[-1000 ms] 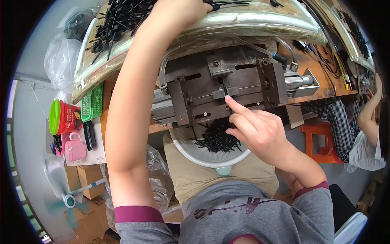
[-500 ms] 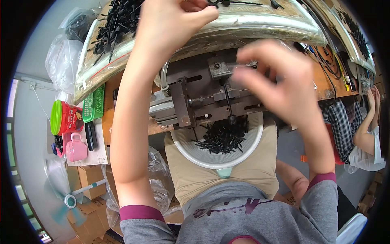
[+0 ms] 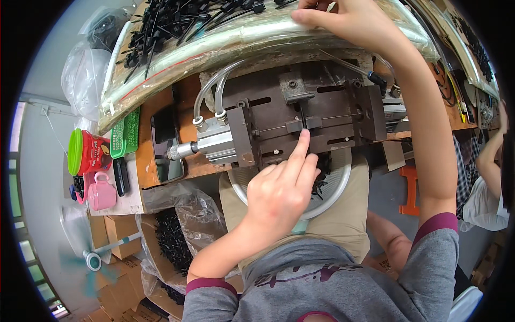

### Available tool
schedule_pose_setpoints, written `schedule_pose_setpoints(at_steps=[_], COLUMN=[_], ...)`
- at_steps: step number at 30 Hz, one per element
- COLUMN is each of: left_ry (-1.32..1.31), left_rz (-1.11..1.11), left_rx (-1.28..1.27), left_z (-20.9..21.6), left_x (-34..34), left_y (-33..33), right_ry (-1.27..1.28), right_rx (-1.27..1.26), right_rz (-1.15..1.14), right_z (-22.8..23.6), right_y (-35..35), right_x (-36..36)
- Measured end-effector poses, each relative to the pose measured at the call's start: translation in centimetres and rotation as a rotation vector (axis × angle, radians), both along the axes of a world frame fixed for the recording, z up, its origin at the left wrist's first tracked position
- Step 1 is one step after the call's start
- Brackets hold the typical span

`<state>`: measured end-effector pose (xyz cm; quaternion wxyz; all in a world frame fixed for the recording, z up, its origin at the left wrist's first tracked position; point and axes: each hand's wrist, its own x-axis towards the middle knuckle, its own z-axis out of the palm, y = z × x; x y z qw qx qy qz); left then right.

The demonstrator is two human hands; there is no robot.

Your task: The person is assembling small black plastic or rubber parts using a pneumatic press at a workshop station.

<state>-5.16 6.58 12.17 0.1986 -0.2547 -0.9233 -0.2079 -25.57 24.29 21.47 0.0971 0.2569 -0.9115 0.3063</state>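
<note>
My left hand [image 3: 281, 190] is over the dark metal fixture [image 3: 332, 115], its index finger stretched out and the other fingers partly bent. That fingertip touches the lower end of a thin black plastic piece [image 3: 302, 114] lying in the fixture's central block; the thumb is hidden. My right hand [image 3: 351, 21] is at the front rim of the raised tray [image 3: 257, 33], thumb and fingers curled together. What they pinch, if anything, cannot be made out at the picture's edge. Long black plastic pieces [image 3: 155, 29] lie heaped on the tray. A white basket [image 3: 343, 185] of black pieces sits under my left hand.
Clear hoses [image 3: 220, 91] run to a metal cylinder [image 3: 217, 144]. On the left are a phone [image 3: 165, 134], green basket [image 3: 126, 134], red tub [image 3: 94, 153], pink cup [image 3: 102, 193] and spinning fan [image 3: 93, 262]. Below stands a lined box of black pieces [image 3: 173, 241]. Another person works at right.
My left hand has come down from the tray to the fixture. My right hand has gone from the fixture up to the tray's rim.
</note>
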Motion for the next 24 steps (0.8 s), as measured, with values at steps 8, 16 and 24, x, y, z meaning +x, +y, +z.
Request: schedule_pose_setpoints(at_steps=[8,16,24], left_ry=[-0.042,-0.288,0.023], left_rz=[-0.017,-0.218,-0.028], left_rx=[-0.206,0.224,0.136], left_z=[0.9,6.7,10.6], left_x=[-1.6,-7.5,-22.1], left_y=[0.5,-1.8,2.0], right_ry=[0.11,0.164,0.267], right_rx=[-0.293,-0.168,0.121], right_rz=[0.21,0.097,0.152], right_z=[-0.9,-5.6,-10.1], right_y=[2.1,2.8,0.2], right_x=[6.5,15.8,18.4])
